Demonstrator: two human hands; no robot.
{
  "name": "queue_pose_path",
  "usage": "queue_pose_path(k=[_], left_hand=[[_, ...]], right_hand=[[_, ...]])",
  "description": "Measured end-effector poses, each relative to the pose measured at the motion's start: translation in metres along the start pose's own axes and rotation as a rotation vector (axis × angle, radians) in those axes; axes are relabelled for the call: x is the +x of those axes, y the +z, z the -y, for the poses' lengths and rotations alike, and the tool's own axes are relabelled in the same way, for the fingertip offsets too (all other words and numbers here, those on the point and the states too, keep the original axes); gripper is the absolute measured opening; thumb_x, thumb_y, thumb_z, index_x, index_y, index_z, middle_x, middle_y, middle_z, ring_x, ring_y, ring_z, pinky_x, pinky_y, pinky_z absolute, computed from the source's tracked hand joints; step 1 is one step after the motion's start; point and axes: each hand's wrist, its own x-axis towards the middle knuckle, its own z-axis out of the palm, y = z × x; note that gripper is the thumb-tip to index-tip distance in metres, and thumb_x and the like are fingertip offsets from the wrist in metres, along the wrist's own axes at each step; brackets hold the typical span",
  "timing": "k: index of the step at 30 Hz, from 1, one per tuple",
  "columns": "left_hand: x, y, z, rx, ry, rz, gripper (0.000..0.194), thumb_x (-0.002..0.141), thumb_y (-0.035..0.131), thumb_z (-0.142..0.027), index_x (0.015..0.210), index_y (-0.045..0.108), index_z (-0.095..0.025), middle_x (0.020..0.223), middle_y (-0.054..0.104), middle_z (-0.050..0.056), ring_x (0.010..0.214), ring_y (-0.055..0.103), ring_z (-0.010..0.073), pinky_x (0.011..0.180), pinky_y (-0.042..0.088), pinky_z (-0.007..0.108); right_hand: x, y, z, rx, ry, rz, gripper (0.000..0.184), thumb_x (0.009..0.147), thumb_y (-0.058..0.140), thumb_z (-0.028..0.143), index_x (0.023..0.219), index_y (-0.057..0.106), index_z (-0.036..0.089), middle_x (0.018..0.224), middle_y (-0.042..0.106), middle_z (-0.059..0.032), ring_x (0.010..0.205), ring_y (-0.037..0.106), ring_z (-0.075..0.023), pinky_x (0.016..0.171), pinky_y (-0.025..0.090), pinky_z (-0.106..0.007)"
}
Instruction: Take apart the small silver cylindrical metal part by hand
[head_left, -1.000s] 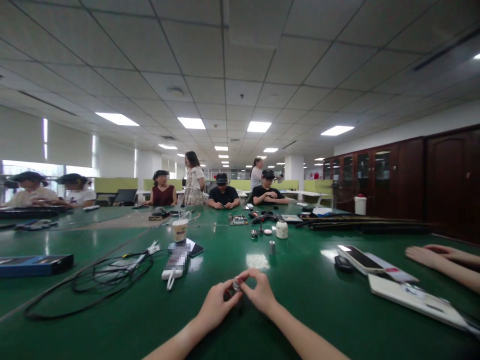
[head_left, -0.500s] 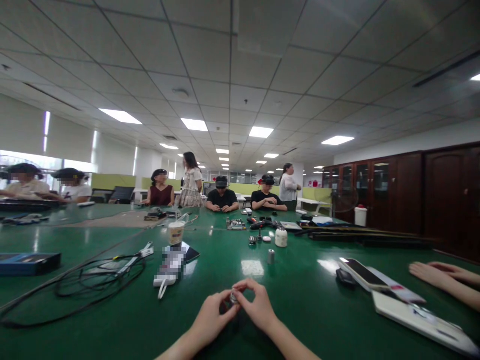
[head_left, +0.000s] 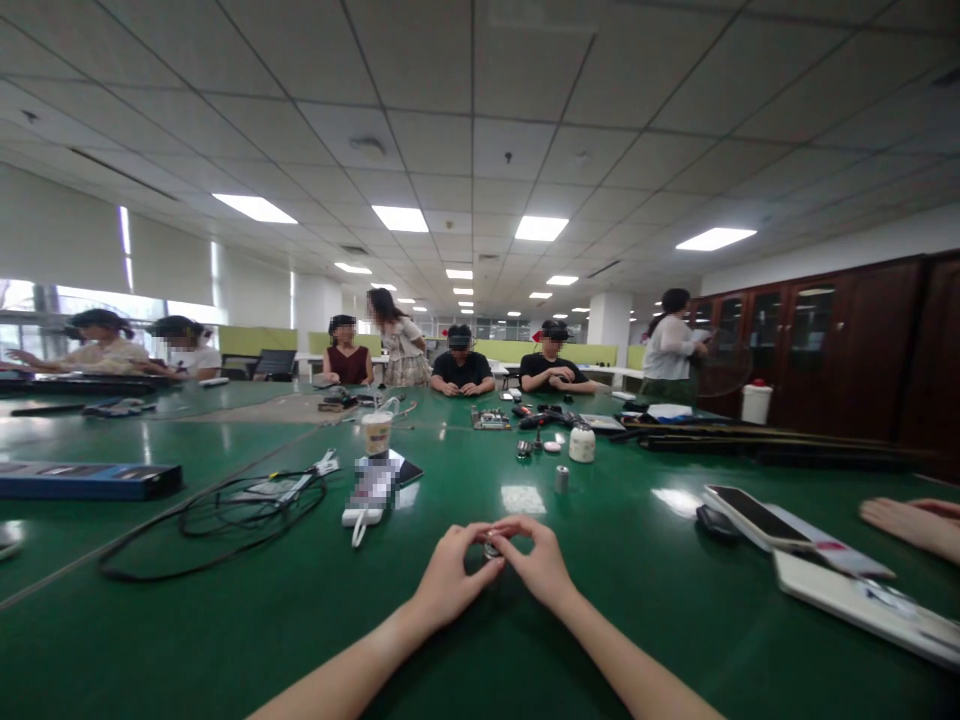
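Note:
Between the fingertips of both hands is a small round silvery metal piece (head_left: 491,548), partly hidden by the thumbs; its exact kind is too small to make out. My left hand (head_left: 457,572) pinches it from the left, thumb and fingers closed. From the right, my right hand (head_left: 535,562) grips it the same way, and the fingertips of both hands meet. Beyond the hands, a small grey metal cylinder (head_left: 562,478) stands upright on the green table (head_left: 480,660).
Ahead are a white jar (head_left: 582,445), a circuit board (head_left: 491,418) and a paper cup (head_left: 376,435). Left lie a coiled black cable (head_left: 247,520) and a blue box (head_left: 90,480). Right are phones (head_left: 757,516), a white tablet-like slab (head_left: 847,595) and another person's hand (head_left: 904,520).
The view has shifted, so the table's things sit higher and further right. Both hands still hold the small metal piece together. A standing person at the back has walked right.

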Motion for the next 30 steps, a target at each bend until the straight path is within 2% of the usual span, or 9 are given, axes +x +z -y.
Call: queue_pose_path(k=[4, 8, 12, 15, 19, 24, 30], left_hand=[[0.001, 0.0, -0.002, -0.008, 0.003, -0.013, 0.03, 0.082, 0.068, -0.032, 0.11, 0.067, -0.021, 0.103, 0.068, 0.007, 0.099, 0.061, 0.0235, 0.091, 0.048, 0.035], [0.003, 0.0, -0.004, -0.016, -0.005, -0.033, 0.031, 0.085, 0.065, -0.033, 0.114, 0.068, -0.022, 0.106, 0.07, 0.007, 0.1, 0.062, 0.0233, 0.092, 0.048, 0.035], [0.006, 0.0, -0.002, -0.017, -0.009, -0.051, 0.022, 0.088, 0.062, -0.035, 0.104, 0.074, -0.026, 0.101, 0.074, 0.004, 0.099, 0.062, 0.0231, 0.09, 0.047, 0.034], [0.007, 0.001, 0.001, -0.011, -0.039, -0.076, 0.021, 0.087, 0.063, -0.037, 0.098, 0.077, -0.025, 0.096, 0.076, 0.004, 0.094, 0.064, 0.0231, 0.086, 0.048, 0.033], [0.01, 0.001, 0.002, 0.004, -0.064, -0.101, 0.021, 0.085, 0.065, -0.038, 0.092, 0.078, -0.023, 0.092, 0.076, 0.005, 0.091, 0.064, 0.0229, 0.084, 0.048, 0.032], [0.014, -0.008, 0.001, 0.07, -0.08, -0.117, 0.022, 0.088, 0.063, -0.038, 0.095, 0.078, -0.025, 0.096, 0.074, 0.005, 0.1, 0.06, 0.0231, 0.091, 0.044, 0.033], [0.008, -0.016, 0.021, 0.24, -0.237, -0.088, 0.008, 0.074, 0.076, -0.035, 0.08, 0.081, -0.032, 0.096, 0.072, 0.007, 0.103, 0.051, 0.0329, 0.091, 0.038, 0.047]], right_hand=[[0.002, -0.001, -0.001, 0.065, 0.064, 0.022, 0.023, 0.079, 0.07, 0.036, 0.095, 0.07, 0.02, 0.087, 0.076, -0.007, 0.084, 0.072, -0.0255, 0.082, 0.055, -0.04], [0.009, -0.002, -0.013, 0.141, 0.171, 0.017, 0.027, 0.088, 0.059, 0.04, 0.104, 0.066, 0.02, 0.088, 0.074, -0.0079, 0.088, 0.071, -0.0239, 0.086, 0.055, -0.041], [0.012, -0.004, -0.025, 0.196, 0.306, 0.151, 0.023, 0.093, 0.059, 0.035, 0.099, 0.066, 0.015, 0.083, 0.071, -0.0032, 0.075, 0.069, -0.017, 0.076, 0.056, -0.037], [0.009, -0.006, -0.025, 0.236, 0.37, 0.289, 0.021, 0.08, 0.072, 0.027, 0.097, 0.067, 0.016, 0.079, 0.071, 0.0, 0.07, 0.068, -0.0153, 0.066, 0.056, -0.03], [0.004, -0.008, -0.022, 0.283, 0.387, 0.371, 0.047, 0.057, 0.081, 0.017, 0.102, 0.066, 0.019, 0.077, 0.073, 0.0015, 0.076, 0.07, -0.0189, 0.071, 0.055, -0.03], [0.002, -0.009, -0.018, 0.271, 0.365, 0.404, 0.051, 0.056, 0.085, 0.024, 0.102, 0.066, 0.017, 0.085, 0.074, -0.0024, 0.079, 0.07, -0.0207, 0.079, 0.054, -0.036], [0.002, -0.01, -0.015, 0.239, 0.353, 0.428, 0.049, 0.057, 0.087, 0.03, 0.1, 0.068, 0.016, 0.091, 0.075, -0.0053, 0.085, 0.07, -0.0218, 0.084, 0.053, -0.038]])
